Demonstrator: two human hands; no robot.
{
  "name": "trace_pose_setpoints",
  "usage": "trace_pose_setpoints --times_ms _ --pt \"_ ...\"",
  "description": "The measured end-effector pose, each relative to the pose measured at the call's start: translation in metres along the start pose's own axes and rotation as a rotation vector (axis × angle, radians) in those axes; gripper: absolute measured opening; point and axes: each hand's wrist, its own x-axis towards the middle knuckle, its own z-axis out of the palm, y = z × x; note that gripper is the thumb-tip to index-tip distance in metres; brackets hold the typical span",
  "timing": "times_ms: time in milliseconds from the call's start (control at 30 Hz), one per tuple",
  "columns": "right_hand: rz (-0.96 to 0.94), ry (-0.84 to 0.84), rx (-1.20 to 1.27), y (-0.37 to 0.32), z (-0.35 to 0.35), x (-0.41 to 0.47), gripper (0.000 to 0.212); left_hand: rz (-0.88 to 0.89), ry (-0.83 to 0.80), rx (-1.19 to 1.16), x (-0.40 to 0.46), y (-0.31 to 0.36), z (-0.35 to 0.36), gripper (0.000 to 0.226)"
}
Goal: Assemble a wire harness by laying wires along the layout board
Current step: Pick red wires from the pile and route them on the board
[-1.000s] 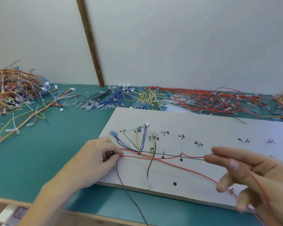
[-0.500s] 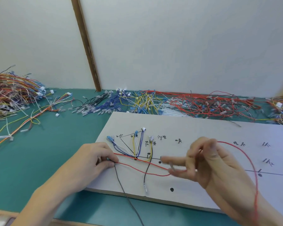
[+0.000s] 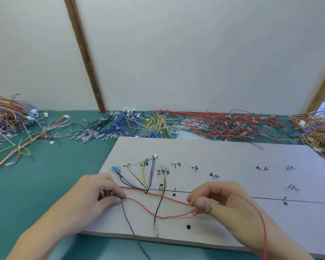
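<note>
Red wire (image 3: 169, 215) end hidden inside right hand (image 3: 221, 201) pinch.

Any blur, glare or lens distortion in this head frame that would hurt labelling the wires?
Head view: light is soft and even, no glare on the board; wide-angle bending tilts the wall batten; both hands and the red wire are fairly sharp, while the wire piles at the back smear together.
</note>
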Motion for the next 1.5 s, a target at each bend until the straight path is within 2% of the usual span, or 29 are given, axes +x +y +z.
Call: trace_pose_setpoints --times_ms 133,233,300,400,433,567,667,767,900,967,1067,1167,1267,1367,1433,1500 --pt "0.114 -0.072 0.062 0.003 -0.011 -0.006 0.015 -0.01 -0.01 0.002 0.0 0.002 -0.002 0.029" --pt "0.167 -0.074 0.04 0.002 -0.01 -0.009 0.018 -0.012 0.002 0.006 0.001 0.004 -0.001 0.026" --pt "0.162 -0.069 -0.007 0.002 -0.008 -0.01 0.024 -0.012 0.021 0.0 0.0 0.005 0.0 0.024" --pt "0.076 -0.069 -0.152 -0.004 -0.007 -0.011 0.012 -0.014 0.015 -0.003 -0.002 0.006 -0.002 0.022" --pt "0.055 -0.057 -0.165 -0.006 -0.006 -0.01 0.015 -0.016 0.007 -0.005 -0.002 0.006 -0.002 0.021" --pt "0.03 0.104 0.077 -0.006 0.0 -0.006 0.032 -0.015 -0.014 0.009 0.002 0.013 -0.003 0.018" --pt "0.089 0.161 0.263 -0.005 0.002 -0.004 0.031 -0.017 -0.031 0.024 0.004 0.016 -0.003 0.015" --pt "0.152 0.105 0.362 -0.008 0.002 -0.003 0.029 -0.013 -0.033 0.044 0.003 0.016 -0.004 0.014" --pt "0.19 0.006 0.367 -0.014 0.003 -0.002 0.021 0.005 -0.05 0.085 0.003 0.017 -0.005 0.01" --pt "0.153 -0.058 0.305 -0.017 0.005 -0.003 0.006 0.032 -0.058 0.129 0.004 0.018 -0.004 0.008" --pt "0.115 -0.096 0.104 -0.019 0.014 -0.007 0.032 0.045 -0.048 0.15 0.005 0.017 -0.002 0.008" --pt "0.081 -0.104 -0.159 -0.025 0.03 -0.015 0.019 0.045 -0.026 0.119 0.005 0.015 0.0 0.01" --pt "-0.075 -0.265 -0.476 -0.018 0.049 -0.023 0.035 0.04 -0.005 0.098 0.004 0.013 0.002 0.01" --pt "-0.239 -0.371 -0.696 -0.012 0.067 -0.028 0.025 0.049 0.004 0.072 0.003 0.01 0.003 0.011" --pt "-0.264 -0.415 -0.781 -0.009 0.073 -0.032 0.035 0.06 0.016 0.049 0.002 0.009 0.005 0.011" --pt "-0.323 -0.333 -0.964 -0.013 0.076 -0.033 0.034 0.058 0.024 0.031 0.002 0.007 0.005 0.011"
